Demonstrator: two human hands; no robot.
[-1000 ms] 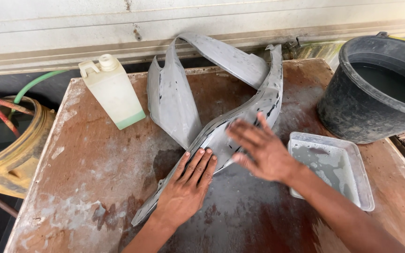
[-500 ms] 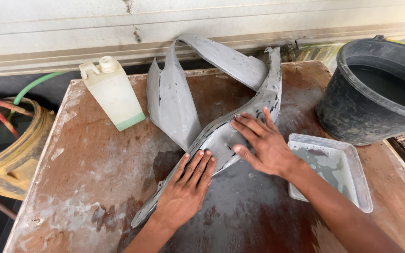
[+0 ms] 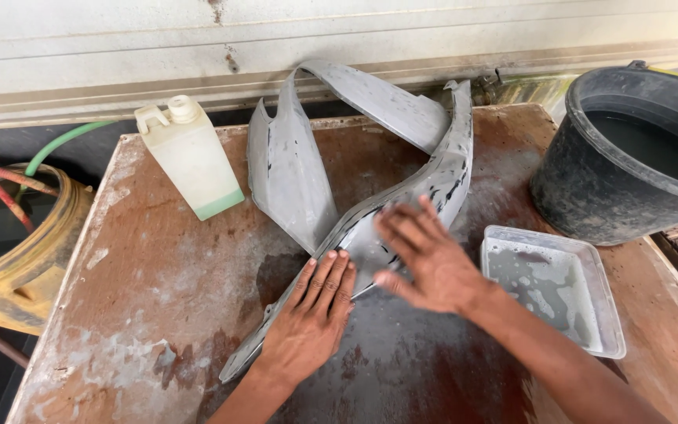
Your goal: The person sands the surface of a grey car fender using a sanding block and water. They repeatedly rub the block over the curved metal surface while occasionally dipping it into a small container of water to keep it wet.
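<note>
1. Right hand has slid left along the grey panel on the worktop.
2. Both hands lie flat and open, holding nothing; left hand presses the panel down.
3. Rubbing step, it seems; more strokes likely follow.

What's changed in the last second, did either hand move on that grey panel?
The right hand slid across the grey panel, first up and away, now back toward the person, flat and blurred with motion. Nothing was gripped or let go. The left hand stayed pressed flat on the panel's lower strip. The panel, jug, tray and bucket kept their places on the table.
</note>
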